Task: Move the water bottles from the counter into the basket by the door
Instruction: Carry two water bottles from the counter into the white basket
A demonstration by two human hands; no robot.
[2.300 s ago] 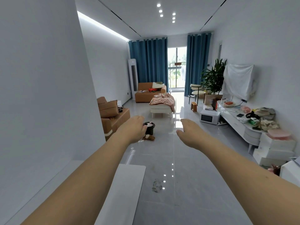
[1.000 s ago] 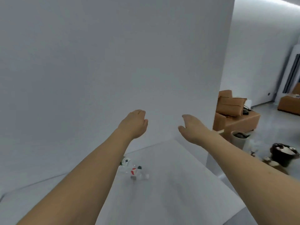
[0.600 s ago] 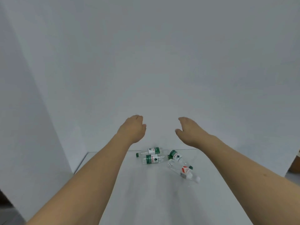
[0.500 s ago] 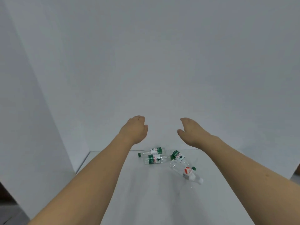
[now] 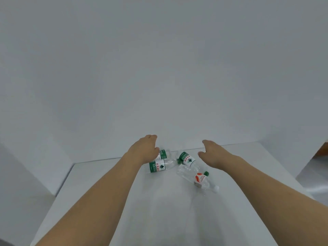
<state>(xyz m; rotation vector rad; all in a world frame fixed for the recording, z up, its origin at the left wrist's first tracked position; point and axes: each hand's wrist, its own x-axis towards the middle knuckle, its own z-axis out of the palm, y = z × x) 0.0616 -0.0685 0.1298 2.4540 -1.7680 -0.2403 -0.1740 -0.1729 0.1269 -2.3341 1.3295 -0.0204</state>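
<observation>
Four clear plastic bottles lie on the smooth white surface: three green-labelled, one red-labelled at 4 o'clock; left hand and right hand, each grip released, hover above.

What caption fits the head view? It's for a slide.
Both bare hands, left and right, reach open toward four water bottles lying on a white counter.

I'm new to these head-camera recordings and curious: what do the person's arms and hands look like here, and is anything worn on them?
Both forearms are bare all the way to the bottom edge of the picture: no sleeves show. The left hand and right hand wear no gloves, and no watch, ring, bracelet or marking is visible. No cables or sensors are attached to either arm.
</observation>
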